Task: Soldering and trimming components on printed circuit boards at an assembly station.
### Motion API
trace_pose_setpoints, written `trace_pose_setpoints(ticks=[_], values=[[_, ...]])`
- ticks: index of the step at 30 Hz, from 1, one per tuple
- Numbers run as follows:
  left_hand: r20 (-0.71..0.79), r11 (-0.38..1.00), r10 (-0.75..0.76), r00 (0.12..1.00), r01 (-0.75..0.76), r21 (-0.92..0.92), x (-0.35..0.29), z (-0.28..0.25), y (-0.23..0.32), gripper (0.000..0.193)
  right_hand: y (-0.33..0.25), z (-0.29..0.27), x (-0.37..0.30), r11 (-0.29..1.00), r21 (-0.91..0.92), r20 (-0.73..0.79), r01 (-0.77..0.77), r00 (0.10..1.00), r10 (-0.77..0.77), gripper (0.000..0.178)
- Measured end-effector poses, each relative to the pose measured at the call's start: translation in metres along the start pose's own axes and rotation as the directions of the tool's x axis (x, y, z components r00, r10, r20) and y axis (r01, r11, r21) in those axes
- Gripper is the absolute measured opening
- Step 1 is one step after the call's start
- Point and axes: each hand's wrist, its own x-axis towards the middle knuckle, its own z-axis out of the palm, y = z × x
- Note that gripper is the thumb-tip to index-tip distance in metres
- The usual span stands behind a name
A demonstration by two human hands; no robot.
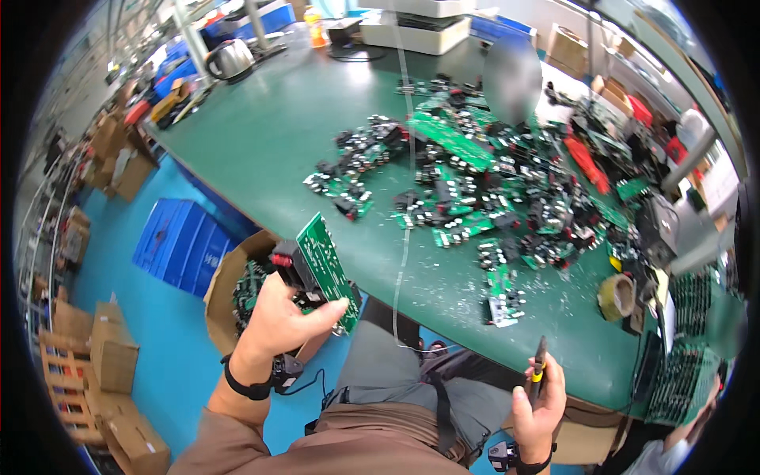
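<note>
My left hand (pixel 277 321) is closed around a green circuit board (pixel 323 265), which stands tilted with its flat soldered side toward the right. Black parts and a red one sit on the board's other side. It hangs just off the table's near edge, above an open cardboard box (pixel 218 297) with more boards in it. Near the table's front edge on the right, my right hand (pixel 542 408) grips slim pliers (pixel 539 368) with black and yellow handles, jaws pointing up. Whether the jaws are apart cannot be made out. The pliers and the board are well apart.
A wide heap of circuit boards (pixel 475 198) covers the green table's (pixel 269 150) middle and right, with small scraps scattered in front. A tape roll (pixel 616 297) stands at the right. A blue crate (pixel 182 245) is on the floor. Another person's arm (pixel 693 419) shows lower right.
</note>
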Motion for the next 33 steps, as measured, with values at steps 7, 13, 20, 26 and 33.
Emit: trace_pose_setpoints(ticks=[7,13,20,26,33], values=[[-0.322,0.912,-0.129,0.938,0.24,0.334,-0.022,-0.068,-0.037,0.033,0.01,0.016,0.018,0.998,0.046,0.048,0.039,0.998,-0.042,0.06],[-0.482,0.42,-0.382,0.788,0.613,0.669,-0.053,-0.133,-0.086,0.05,0.022,0.017,0.034,0.994,0.098,-0.03,0.042,0.999,-0.039,0.061],[-0.358,0.635,-0.242,0.902,0.426,0.645,-0.017,-0.102,-0.072,0.051,0.044,0.012,0.041,0.977,0.213,-0.148,0.031,0.989,0.001,0.061],[0.09,0.476,0.271,0.958,-0.215,0.853,0.088,-0.052,-0.043,0.054,0.062,0.017,0.037,0.961,0.254,-0.184,0.111,0.981,-0.065,0.062],[0.135,0.414,-0.05,0.99,-0.102,0.905,0.14,0.006,-0.073,0.052,0.065,0.012,0.034,0.967,0.202,-0.184,0.155,0.976,-0.117,0.06]])
